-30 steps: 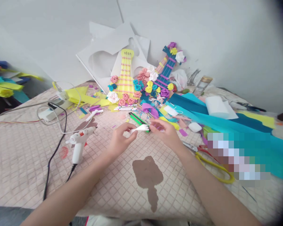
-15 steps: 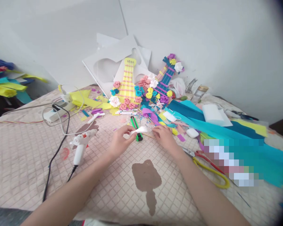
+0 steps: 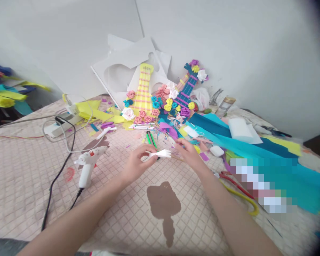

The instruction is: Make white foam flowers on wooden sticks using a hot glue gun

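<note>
In my left hand (image 3: 140, 159) a white paper piece (image 3: 164, 153) is pinched between thumb and fingers; its free end is cut into points and faces right. My right hand (image 3: 188, 152) is just right of that end, apart from it, fingertips pressed together. Something small and pale may be between them, too small to name. Behind the paper lies a green and black utility knife (image 3: 150, 138), partly hidden by my left hand and the paper. A thin wooden stick (image 3: 177, 157) lies on the table behind the paper.
A white glue gun (image 3: 87, 167) with a black cord stands at left, near a power strip (image 3: 59, 126). Paper-flower guitars, one yellow (image 3: 143, 89) and one blue (image 3: 186, 89), lean at the back. Teal crepe paper (image 3: 256, 145) and yellow-and-red-handled scissors (image 3: 238, 193) lie at right.
My left hand has moved slightly down and right with the white paper, whose cut points now show apart. My right hand has lifted its fingertips up and away from the paper's end.
</note>
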`<state>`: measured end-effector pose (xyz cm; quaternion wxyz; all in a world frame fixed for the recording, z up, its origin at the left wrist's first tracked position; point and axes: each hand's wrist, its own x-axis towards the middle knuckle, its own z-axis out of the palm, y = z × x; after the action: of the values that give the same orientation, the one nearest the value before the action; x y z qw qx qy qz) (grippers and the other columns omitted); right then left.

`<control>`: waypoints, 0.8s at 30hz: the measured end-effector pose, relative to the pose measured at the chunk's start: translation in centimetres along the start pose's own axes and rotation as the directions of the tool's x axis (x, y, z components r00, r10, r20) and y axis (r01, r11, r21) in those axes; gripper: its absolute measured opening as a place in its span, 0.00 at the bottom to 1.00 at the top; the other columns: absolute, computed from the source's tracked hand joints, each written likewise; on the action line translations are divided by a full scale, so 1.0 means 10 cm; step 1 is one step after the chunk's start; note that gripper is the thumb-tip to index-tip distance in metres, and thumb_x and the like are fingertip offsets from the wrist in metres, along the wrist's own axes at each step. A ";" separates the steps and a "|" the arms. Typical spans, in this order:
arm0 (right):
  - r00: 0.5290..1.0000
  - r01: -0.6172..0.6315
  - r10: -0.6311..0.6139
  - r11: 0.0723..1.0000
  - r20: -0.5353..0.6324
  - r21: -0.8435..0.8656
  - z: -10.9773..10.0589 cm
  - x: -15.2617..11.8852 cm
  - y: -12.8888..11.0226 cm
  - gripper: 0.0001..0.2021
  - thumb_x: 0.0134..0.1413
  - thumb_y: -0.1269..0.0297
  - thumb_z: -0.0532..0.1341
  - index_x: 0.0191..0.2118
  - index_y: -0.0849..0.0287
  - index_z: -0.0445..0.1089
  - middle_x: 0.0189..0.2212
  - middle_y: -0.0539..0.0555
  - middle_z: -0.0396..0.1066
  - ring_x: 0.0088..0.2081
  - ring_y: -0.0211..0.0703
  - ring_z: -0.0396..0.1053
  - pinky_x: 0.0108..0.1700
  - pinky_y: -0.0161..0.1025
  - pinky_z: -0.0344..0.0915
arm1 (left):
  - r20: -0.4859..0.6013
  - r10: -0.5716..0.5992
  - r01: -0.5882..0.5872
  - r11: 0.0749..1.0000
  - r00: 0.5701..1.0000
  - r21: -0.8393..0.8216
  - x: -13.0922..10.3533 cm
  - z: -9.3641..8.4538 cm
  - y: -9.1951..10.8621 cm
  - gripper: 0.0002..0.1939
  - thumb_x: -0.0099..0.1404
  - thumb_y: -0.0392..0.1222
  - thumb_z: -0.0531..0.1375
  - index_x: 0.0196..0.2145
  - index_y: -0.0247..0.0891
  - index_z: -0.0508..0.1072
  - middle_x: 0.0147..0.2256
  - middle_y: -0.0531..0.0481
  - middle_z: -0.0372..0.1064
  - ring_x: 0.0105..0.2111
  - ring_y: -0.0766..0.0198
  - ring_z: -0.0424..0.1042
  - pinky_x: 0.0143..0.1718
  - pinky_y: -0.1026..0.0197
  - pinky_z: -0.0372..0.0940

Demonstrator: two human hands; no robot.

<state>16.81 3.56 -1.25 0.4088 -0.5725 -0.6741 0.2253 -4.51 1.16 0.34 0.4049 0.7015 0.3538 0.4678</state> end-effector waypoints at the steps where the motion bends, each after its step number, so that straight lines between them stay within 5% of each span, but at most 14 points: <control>1: 1.000 -0.010 0.009 0.997 0.019 0.074 -0.02 -0.01 -0.04 0.15 0.55 0.56 0.51 0.42 0.58 0.68 0.39 0.55 0.70 0.40 0.44 0.66 0.43 0.43 0.61 | 0.014 -0.011 0.011 0.999 1.000 -0.043 0.00 0.00 0.01 0.05 0.58 0.40 0.59 0.31 0.36 0.71 0.39 0.43 0.68 0.42 0.61 0.68 0.40 0.60 0.66; 5: 0.995 -0.063 0.034 0.950 0.098 0.305 -0.04 -0.11 -0.22 0.18 0.54 0.51 0.51 0.40 0.58 0.69 0.37 0.54 0.72 0.35 0.40 0.69 0.37 0.38 0.65 | 0.054 -0.046 0.055 0.981 0.997 -0.188 -0.02 0.00 0.07 0.05 0.58 0.39 0.60 0.30 0.35 0.71 0.51 0.39 0.62 0.52 0.55 0.62 0.44 0.59 0.64; 8: 0.973 -0.141 0.021 0.842 0.228 0.521 -0.06 -0.20 -0.36 0.14 0.53 0.53 0.56 0.39 0.55 0.70 0.34 0.51 0.72 0.36 0.40 0.69 0.37 0.37 0.65 | 0.104 -0.069 0.097 0.949 0.992 -0.299 -0.03 -0.01 0.13 0.05 0.57 0.39 0.61 0.29 0.35 0.71 0.48 0.40 0.65 0.49 0.56 0.65 0.43 0.59 0.64; 13: 0.972 -0.080 -0.057 0.834 0.230 0.545 -0.11 -0.28 -0.51 0.09 0.54 0.57 0.58 0.37 0.54 0.72 0.34 0.50 0.73 0.36 0.39 0.70 0.37 0.36 0.66 | 0.141 -0.055 0.105 0.921 0.988 -0.376 -0.07 0.00 0.21 0.02 0.57 0.36 0.62 0.28 0.36 0.71 0.36 0.46 0.69 0.37 0.63 0.69 0.37 0.62 0.64; 24: 0.979 -0.046 -0.084 0.793 0.183 0.607 -0.15 -0.32 -0.57 0.04 0.48 0.62 0.64 0.33 0.49 0.75 0.33 0.49 0.73 0.36 0.39 0.70 0.37 0.38 0.69 | 0.233 -0.118 0.206 0.891 0.965 -0.404 -0.08 0.00 0.22 0.04 0.55 0.38 0.63 0.27 0.36 0.71 0.32 0.47 0.69 0.30 0.66 0.68 0.29 0.64 0.65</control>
<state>14.64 -1.17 3.05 0.5032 -0.3782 -0.6093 0.4822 -4.51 -0.43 2.06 0.6193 0.6083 0.2579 0.4242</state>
